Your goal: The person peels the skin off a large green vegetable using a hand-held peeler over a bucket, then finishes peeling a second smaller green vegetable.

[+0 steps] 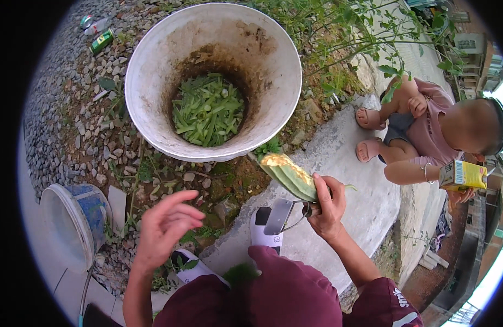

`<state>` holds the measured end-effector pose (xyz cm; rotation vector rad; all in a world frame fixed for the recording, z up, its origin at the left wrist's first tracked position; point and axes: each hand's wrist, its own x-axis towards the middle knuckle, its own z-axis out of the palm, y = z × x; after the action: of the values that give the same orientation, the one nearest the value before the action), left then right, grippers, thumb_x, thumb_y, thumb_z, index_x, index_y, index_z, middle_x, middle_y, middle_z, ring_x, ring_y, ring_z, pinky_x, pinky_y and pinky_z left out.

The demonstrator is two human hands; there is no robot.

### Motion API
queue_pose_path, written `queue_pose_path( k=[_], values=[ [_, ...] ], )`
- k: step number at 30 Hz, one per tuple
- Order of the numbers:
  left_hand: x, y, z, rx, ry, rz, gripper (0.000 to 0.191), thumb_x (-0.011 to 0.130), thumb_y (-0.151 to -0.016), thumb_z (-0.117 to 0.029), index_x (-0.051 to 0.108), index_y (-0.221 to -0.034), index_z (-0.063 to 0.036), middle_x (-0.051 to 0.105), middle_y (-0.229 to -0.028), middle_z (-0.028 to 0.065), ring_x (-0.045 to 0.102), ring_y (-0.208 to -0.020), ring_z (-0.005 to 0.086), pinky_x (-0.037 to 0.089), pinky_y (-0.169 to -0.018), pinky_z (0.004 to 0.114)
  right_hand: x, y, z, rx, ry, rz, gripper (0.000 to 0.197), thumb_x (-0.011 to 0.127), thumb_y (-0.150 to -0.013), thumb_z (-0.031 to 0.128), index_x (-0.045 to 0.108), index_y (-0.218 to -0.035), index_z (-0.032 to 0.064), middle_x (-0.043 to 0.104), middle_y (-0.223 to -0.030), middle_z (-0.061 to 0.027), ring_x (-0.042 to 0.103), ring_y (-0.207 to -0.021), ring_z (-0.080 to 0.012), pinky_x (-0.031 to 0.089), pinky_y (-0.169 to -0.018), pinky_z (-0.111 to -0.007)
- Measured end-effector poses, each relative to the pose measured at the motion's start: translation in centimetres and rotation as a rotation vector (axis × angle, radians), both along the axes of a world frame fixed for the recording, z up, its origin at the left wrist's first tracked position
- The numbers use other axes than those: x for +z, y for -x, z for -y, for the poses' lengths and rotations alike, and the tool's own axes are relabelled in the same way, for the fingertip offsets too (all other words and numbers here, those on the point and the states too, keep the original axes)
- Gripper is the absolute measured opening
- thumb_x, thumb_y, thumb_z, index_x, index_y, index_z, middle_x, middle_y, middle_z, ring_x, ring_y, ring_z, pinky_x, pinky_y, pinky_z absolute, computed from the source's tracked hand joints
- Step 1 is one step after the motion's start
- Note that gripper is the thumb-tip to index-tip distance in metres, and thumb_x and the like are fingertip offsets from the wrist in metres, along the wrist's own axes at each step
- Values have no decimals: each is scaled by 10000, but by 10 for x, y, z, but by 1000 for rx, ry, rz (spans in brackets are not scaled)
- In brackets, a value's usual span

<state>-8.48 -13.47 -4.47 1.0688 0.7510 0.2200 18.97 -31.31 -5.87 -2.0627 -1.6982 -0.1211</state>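
My right hand (328, 204) grips a ridged green gourd (290, 178), its far end cut or broken to a yellowish, ragged face. The same hand holds the handle of a metal peeler-like tool (279, 216), whose wide blade hangs below the gourd. My left hand (169, 227) is raised with nothing in it, fingers spread and slightly curled. Ahead of both hands stands a large white plastic bucket (153, 102), stained brown inside, with green peelings (210, 110) at its bottom.
A person (427, 122) squats at the right on the concrete (337, 151), holding a drink carton (464, 175). A blue-and-white bucket (87, 212) lies tipped at the left. Gravel, a green can (101, 41) and leafy branches (370, 39) surround the large bucket.
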Motion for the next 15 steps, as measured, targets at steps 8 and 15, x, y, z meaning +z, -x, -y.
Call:
queue_pose_path(
  k=[8, 15],
  values=[
    [-69, -29, 58, 284, 771, 561, 596, 479, -920, -375, 283, -1385, -58, 394, -1351, 90, 409, -1221, 199, 329, -1018, 359, -15, 92, -73, 262, 32, -118, 563, 637, -684, 130, 534, -1235, 72, 515, -1006, -115, 530, -889, -248, 400, -753, -367],
    [-64, 1, 41, 578, 401, 482, 669, 518, -847, -553, 372, -1275, -60, 533, -1151, 132, 501, -1135, 274, 381, -988, 429, -10, 125, -87, 496, 28, -648, 462, 706, -694, 36, 582, -1139, 29, 557, -1070, -144, 552, -1053, -338, 471, -802, -377]
  ],
)
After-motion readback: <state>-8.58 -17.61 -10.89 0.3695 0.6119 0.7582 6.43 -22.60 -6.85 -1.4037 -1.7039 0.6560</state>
